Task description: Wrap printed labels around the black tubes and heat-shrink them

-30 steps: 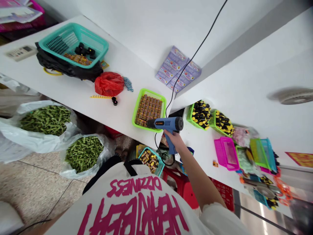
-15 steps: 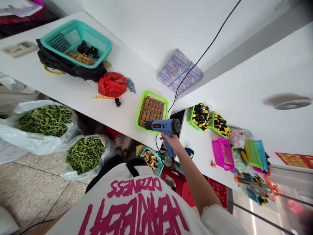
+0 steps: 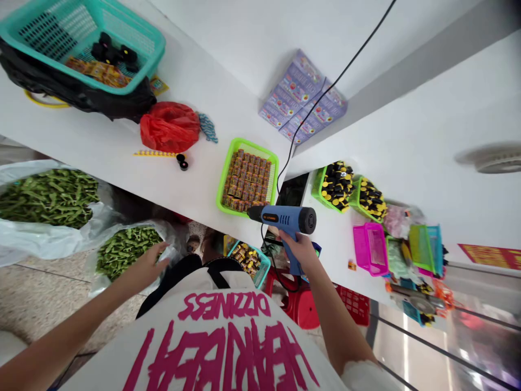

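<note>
My right hand point(image 3: 299, 250) grips the handle of a blue and black heat gun point(image 3: 283, 218). Its dark nozzle points left, at the near right corner of a lime green basket point(image 3: 223, 187). Rows of small brown wrapped cylinders point(image 3: 248, 179) stand packed in that basket on the white table. My left hand point(image 3: 147, 265) holds nothing; its fingers are apart, over the bag of green pods point(image 3: 126, 247) at the lower left. A black cord point(image 3: 321, 98) runs down from the top, past the basket's right side.
On the white table point(image 3: 195, 195) lie a red plastic bag point(image 3: 171, 127), a teal basket point(image 3: 150, 41) and small black round pieces point(image 3: 183, 164). Purple boxes point(image 3: 291, 89) lean at the wall. Green baskets of black and yellow pieces point(image 3: 337, 184) and a pink basket point(image 3: 370, 248) stand right.
My left hand has come into view at the lower left. The heat gun has shifted slightly right and down with my right hand. The camera view has shifted too.
</note>
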A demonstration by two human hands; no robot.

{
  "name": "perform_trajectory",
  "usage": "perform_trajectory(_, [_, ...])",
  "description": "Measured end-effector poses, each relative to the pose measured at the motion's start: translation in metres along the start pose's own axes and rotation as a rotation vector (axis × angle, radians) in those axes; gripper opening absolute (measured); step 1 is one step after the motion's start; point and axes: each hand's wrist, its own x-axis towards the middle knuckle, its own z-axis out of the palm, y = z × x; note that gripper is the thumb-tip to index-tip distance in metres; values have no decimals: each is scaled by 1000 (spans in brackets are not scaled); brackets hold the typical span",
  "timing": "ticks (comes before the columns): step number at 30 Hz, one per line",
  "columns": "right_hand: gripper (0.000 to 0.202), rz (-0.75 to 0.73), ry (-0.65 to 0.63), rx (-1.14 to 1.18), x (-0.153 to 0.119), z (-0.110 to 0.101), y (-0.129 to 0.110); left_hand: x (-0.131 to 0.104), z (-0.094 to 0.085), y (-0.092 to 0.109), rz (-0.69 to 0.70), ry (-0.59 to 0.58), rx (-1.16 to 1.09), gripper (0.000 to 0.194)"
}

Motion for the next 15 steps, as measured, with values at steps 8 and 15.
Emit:
perform_trajectory(8, [38, 19, 124, 63, 12, -19, 32, 88, 25, 106, 456, -5, 299, 38])
perform_trajectory(15, [40, 40, -9, 120, 46, -54, -3, 98, 67, 140, 574, -158, 513, 36])
